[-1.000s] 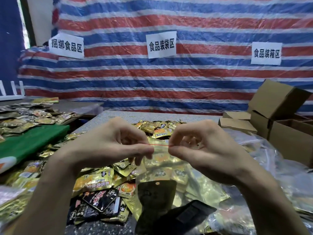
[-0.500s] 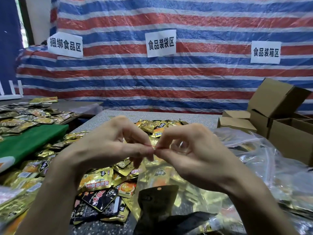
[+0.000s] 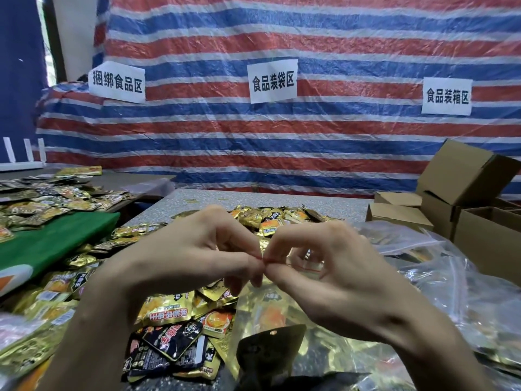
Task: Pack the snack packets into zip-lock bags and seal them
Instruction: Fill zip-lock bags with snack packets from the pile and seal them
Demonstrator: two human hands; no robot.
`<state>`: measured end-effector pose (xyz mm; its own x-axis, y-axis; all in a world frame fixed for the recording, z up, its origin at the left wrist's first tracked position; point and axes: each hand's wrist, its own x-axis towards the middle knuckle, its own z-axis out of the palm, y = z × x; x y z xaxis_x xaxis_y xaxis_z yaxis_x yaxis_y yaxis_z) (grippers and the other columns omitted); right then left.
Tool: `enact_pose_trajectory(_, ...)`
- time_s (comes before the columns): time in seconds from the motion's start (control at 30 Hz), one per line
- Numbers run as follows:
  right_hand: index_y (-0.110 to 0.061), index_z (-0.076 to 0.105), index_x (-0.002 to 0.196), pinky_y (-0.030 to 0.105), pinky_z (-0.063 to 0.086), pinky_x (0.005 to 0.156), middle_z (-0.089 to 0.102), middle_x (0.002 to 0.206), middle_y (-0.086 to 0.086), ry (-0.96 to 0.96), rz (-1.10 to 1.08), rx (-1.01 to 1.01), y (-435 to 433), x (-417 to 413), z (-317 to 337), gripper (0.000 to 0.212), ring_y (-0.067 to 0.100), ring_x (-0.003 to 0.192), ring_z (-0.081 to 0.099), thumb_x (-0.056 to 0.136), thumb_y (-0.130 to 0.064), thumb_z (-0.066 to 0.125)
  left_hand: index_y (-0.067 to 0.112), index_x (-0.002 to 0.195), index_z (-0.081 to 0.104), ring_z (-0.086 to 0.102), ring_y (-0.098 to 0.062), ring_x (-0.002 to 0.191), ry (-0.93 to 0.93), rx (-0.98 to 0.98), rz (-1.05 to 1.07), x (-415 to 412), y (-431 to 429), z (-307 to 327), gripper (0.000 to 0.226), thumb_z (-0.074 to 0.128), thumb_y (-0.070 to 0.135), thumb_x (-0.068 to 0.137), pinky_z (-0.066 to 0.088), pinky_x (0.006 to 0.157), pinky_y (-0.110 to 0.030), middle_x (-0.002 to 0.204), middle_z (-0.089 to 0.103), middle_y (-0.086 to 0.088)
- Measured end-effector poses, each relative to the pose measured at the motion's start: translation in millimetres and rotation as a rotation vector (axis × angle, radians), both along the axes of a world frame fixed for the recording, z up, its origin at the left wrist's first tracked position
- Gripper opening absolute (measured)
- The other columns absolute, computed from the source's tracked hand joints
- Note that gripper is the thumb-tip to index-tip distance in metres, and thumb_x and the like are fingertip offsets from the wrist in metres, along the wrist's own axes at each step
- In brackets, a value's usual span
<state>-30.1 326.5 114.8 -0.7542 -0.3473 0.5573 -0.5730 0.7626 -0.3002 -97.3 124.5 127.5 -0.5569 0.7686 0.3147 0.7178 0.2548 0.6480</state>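
- Left sign [image 3: 117, 82], white paper fixed to the striped tarp [image 3: 310, 142]: black characters "捆绑食品区".
- Middle sign [image 3: 273, 81], white paper on the same tarp: black characters "食品装袋区" (sheet hangs slightly tilted).
- Right sign [image 3: 447, 96], white paper on the same tarp: black characters "食品装箱区".
- Snack packets [image 3: 166, 309], gold and black wrappers: large printed characters present, seen upside down, not reliably legible.

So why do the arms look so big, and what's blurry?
Head view: the wide lens stretches the arms near the bottom edge; packets at bottom left are smeared; the held bag hazes what's inside; the bags at right catch pale glare.
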Motion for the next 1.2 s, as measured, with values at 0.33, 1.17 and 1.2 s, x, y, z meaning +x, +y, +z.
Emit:
enact_pose_trajectory(0.33, -0.024, 0.080, 0.082, 0.025, 0.044, 0.061, 0.069, 0.072, -0.006, -0.207, 0.134, -0.097, 20.1, -8.5, 10.2, 0.009, 0.014, 0.071, 0.061, 0.085, -0.031, 0.077, 0.015, 0.075, 0.080, 0.059, -0.017, 0.052, -0.028, 0.058, -0.101, -7.0, -3.9, -1.8, 0.024, 0.070, 0.036, 0.083, 0.042, 0.052, -0.025, 0.057, 0.066, -0.006)
enact_pose_trajectory(1.17, -0.020, 0.081, 0.093, 0.040, 0.051, 0.078, 0.077, 0.089, 0.008, -0.585, 0.196, -0.322, 94.0, -37.4, -2.7, 0.019, 0.021, 0.082, 0.068, 0.075, -0.027, 0.078, 0.011, 0.070, 0.080, 0.059, -0.016, 0.049, -0.092, 0.160, -0.089, -21.0, -16.1, -7.2, 0.023, 0.072, 0.031, 0.077, 0.046, 0.050, -0.021, 0.056, 0.066, -0.004)
enact_pose_trajectory(1.2, -0.019, 0.081, 0.093, 0.045, 0.049, 0.078, 0.077, 0.089, 0.009, -0.595, 0.186, -0.333, 95.7, -38.0, -3.0, 0.019, 0.025, 0.081, 0.066, 0.075, -0.025, 0.078, 0.011, 0.070, 0.080, 0.059, -0.015, 0.049, -0.091, 0.162, -0.088, -21.1, -16.6, -7.4, 0.023, 0.072, 0.031, 0.077, 0.046, 0.049, -0.021, 0.056, 0.066, -0.004)
